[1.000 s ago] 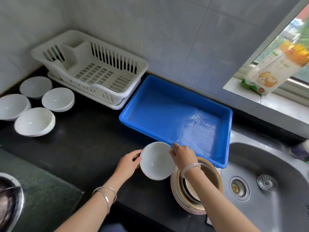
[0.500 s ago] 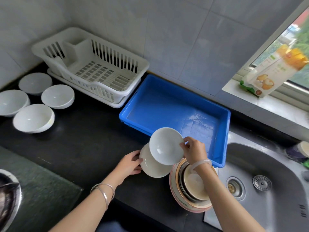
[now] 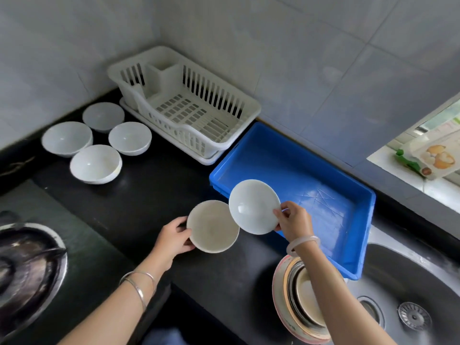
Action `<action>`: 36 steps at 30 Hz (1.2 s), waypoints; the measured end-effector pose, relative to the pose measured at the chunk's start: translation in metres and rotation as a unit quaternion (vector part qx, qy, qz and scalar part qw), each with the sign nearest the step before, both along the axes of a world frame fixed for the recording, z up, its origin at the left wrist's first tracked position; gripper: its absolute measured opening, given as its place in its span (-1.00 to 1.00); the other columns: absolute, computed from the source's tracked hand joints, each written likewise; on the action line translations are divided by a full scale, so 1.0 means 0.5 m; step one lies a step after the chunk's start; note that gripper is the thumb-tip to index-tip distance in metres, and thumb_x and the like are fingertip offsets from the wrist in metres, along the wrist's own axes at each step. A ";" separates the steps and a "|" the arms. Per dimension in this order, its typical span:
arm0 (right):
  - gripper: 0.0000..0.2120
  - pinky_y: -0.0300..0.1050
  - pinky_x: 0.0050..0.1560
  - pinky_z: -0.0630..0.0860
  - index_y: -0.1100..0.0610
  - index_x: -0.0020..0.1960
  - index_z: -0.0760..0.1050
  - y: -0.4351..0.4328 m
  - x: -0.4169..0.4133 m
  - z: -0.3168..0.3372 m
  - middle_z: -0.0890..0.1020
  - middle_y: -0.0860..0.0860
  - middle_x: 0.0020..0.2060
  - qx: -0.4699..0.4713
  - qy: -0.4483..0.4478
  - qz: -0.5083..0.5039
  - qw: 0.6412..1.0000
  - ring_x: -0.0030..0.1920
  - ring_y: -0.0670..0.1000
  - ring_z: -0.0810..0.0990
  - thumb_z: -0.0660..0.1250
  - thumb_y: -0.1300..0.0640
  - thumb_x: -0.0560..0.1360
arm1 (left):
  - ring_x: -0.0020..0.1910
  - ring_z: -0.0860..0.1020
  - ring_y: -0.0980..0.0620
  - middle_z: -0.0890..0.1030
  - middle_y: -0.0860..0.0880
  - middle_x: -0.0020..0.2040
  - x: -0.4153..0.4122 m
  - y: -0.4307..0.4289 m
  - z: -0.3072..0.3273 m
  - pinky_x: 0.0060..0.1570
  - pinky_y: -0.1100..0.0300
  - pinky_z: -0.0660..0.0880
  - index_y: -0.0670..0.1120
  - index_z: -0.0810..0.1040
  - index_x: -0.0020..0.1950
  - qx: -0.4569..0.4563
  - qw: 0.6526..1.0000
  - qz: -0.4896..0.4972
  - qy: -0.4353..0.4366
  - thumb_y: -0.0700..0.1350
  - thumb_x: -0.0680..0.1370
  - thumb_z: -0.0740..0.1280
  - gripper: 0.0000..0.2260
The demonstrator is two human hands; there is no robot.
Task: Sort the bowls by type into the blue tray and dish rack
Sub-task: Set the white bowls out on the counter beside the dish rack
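Surface: black counter [image 3: 149, 195], grey-tiled corner.
Held bowls: two, both above the counter at the blue tray's [image 3: 286, 170] near-left corner.
Right hand [image 3: 295, 221]: thumb and fingertips pinch the rim of the glossy white bowl [image 3: 254, 206], which is tilted.
Left hand [image 3: 174, 236]: fingers curled round the cream bowl [image 3: 212, 226] (duller inside), partly under the white one.
Dish rack [image 3: 196, 140]: one, just beside the tray.
Counter bowls: four white [image 3: 95, 163], grouped left of the rack.
Nested stack [image 3: 298, 302]: count unclear.
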State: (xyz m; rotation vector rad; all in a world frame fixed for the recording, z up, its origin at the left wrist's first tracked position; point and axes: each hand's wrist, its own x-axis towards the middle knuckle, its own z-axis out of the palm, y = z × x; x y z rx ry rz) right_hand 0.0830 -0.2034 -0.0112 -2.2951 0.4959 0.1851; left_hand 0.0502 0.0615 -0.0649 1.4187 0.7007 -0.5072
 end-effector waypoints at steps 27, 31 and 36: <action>-0.96 -0.24 -0.45 0.43 0.15 -0.02 0.40 0.441 0.228 -0.124 0.60 0.10 -0.14 0.121 0.105 0.011 0.987 -0.42 -0.06 0.60 0.21 0.21 0.54 | 0.09 0.59 -0.23 0.50 -0.17 0.21 0.022 0.277 -0.009 -0.04 0.11 0.54 -0.10 0.45 0.22 -0.062 0.889 0.454 -0.024 -0.32 0.53 0.24 -0.71; -0.96 -0.25 -0.41 0.47 0.14 -0.01 0.38 0.445 0.232 -0.135 0.59 0.11 -0.08 0.160 0.117 -0.004 0.980 -0.36 -0.06 0.61 0.23 0.21 0.54 | 0.12 0.57 -0.20 0.50 -0.14 0.18 0.024 0.266 -0.012 -0.04 0.12 0.54 -0.10 0.41 0.27 -0.068 0.891 0.448 -0.032 -0.33 0.53 0.23 -0.67; -0.71 -0.19 -0.26 0.60 0.12 0.26 0.37 0.440 0.222 -0.141 0.56 0.12 0.07 0.260 0.156 -0.030 0.953 -0.22 -0.02 0.63 0.25 0.20 0.55 | 0.16 0.56 -0.13 0.49 -0.12 0.26 0.015 0.255 -0.017 0.08 0.11 0.50 -0.02 0.31 0.38 -0.107 0.898 0.423 -0.048 -0.32 0.54 0.20 -0.56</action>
